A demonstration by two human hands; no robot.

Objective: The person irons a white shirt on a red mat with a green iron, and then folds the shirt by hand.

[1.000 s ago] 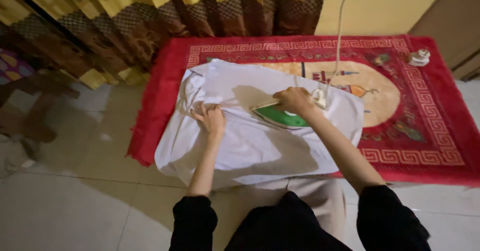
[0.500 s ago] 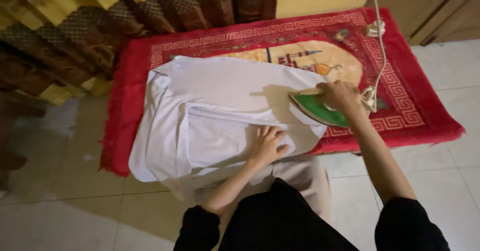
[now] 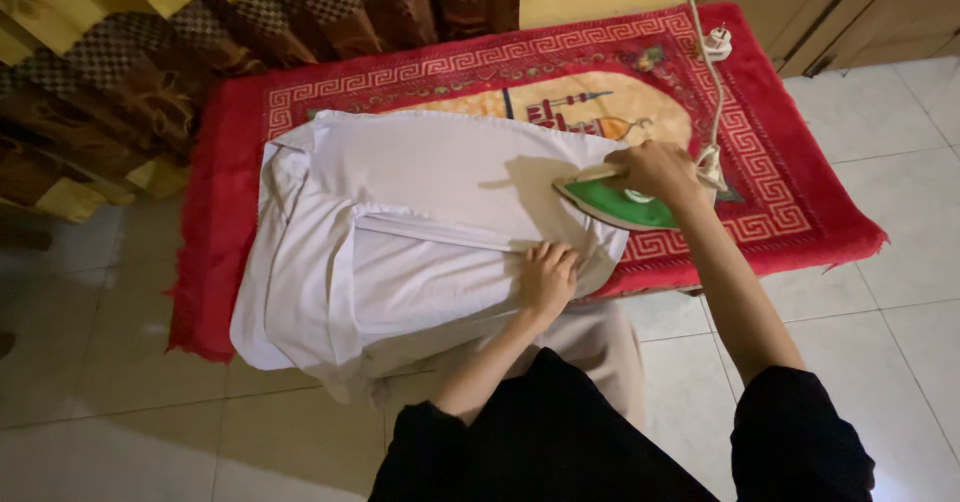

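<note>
A white garment [image 3: 400, 232] lies spread over a red patterned rug [image 3: 800, 222] on the tiled floor. My right hand [image 3: 655, 172] grips the handle of a green and white iron [image 3: 610, 204], whose soleplate rests on the garment's right part. My left hand [image 3: 548, 277] presses flat on the near edge of the cloth, fingers together, just below the iron. A fold line runs across the garment's middle. My knees and black sleeves sit at the bottom of the view.
The iron's white cord [image 3: 708, 82] runs up to a plug and socket piece [image 3: 717, 40] at the rug's far right. Gold and brown curtains [image 3: 150, 62] hang along the far left. A wooden cabinet [image 3: 830, 2] stands at the top right. Pale floor tiles [image 3: 880, 302] surround the rug.
The iron has slid from the garment's centre to its right edge. My left hand has moved from the upper left of the cloth to the near edge, and the view has shifted.
</note>
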